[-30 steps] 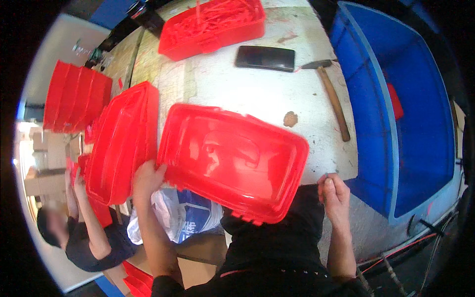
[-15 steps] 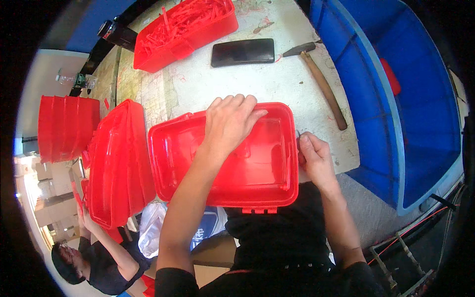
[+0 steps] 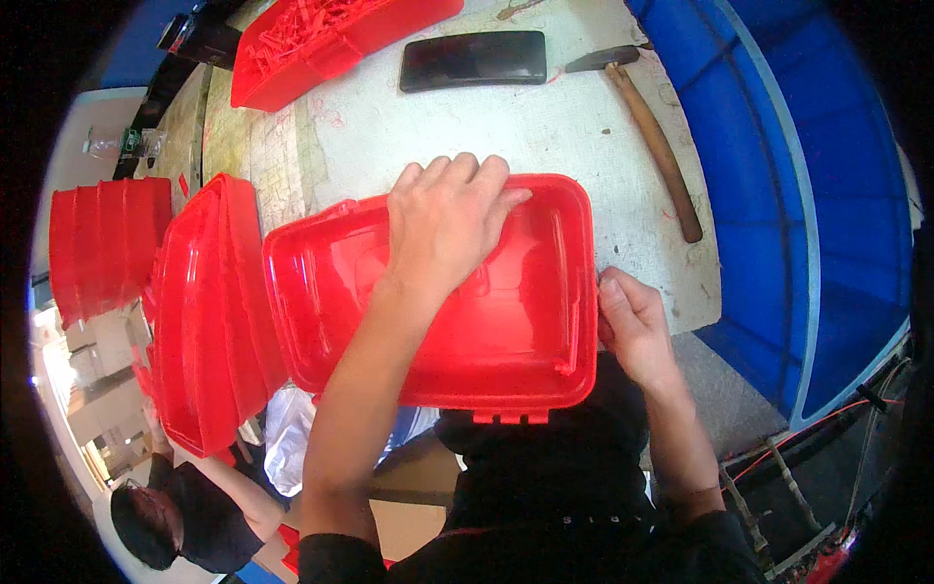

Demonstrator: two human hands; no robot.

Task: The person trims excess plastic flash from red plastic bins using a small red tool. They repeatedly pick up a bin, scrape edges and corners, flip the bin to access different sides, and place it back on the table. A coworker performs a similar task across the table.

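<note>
A hollow red plastic box (image 3: 530,336) with hinge tabs on its near edge is held up before my body, its inside facing me. My left hand (image 3: 443,219) reaches across it, fingers curled over the far rim and thumb inside. Against the right rim is my right hand (image 3: 634,316), closed with the thumb on top. The small dark blade it held a moment ago is now hidden by the fingers and the rim.
Stacked red boxes (image 3: 219,311) stand left, with another stack (image 3: 109,248) beyond. A red box of scraps (image 3: 331,78), a black phone (image 3: 474,60) and a hammer (image 3: 657,146) lie on the table. A blue crate (image 3: 793,195) borders the right; a person (image 3: 209,516) works lower left.
My right hand has slid toward me along the right rim, and its blade has gone out of sight. The left hand keeps its hold. The view has shifted, moving the tabletop things up.
</note>
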